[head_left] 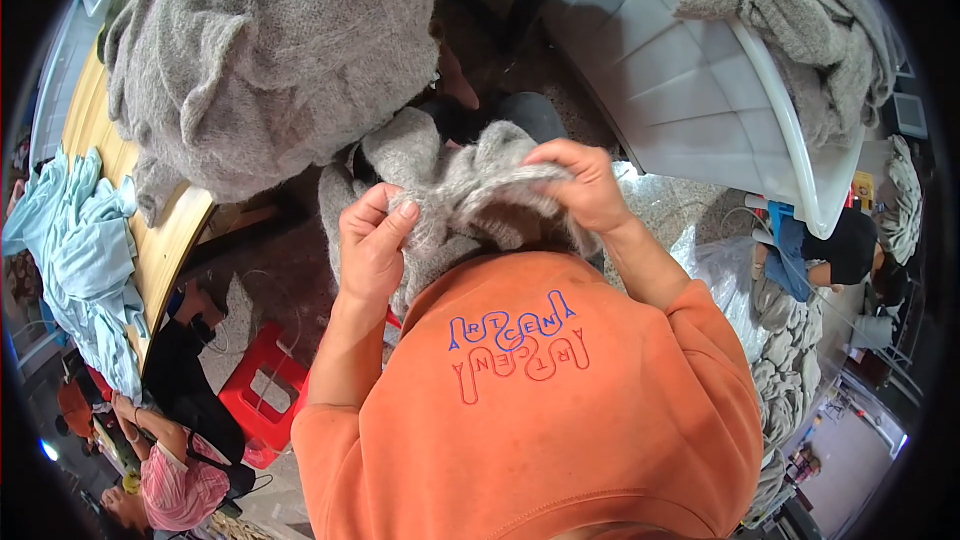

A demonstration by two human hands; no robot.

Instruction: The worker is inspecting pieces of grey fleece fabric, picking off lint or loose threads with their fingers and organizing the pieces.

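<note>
A fuzzy grey knitted garment is stretched between both my hands just above my orange shirt. My left hand pinches its left edge between thumb and fingers. My right hand grips the upper right edge, fingers curled over the knit. The rest of the garment hangs down behind my hands and is partly hidden.
A heap of grey knitwear lies on a wooden table at upper left, with light blue cloth beside it. A white plastic tub at upper right holds more grey knits. A red stool and another person are lower left.
</note>
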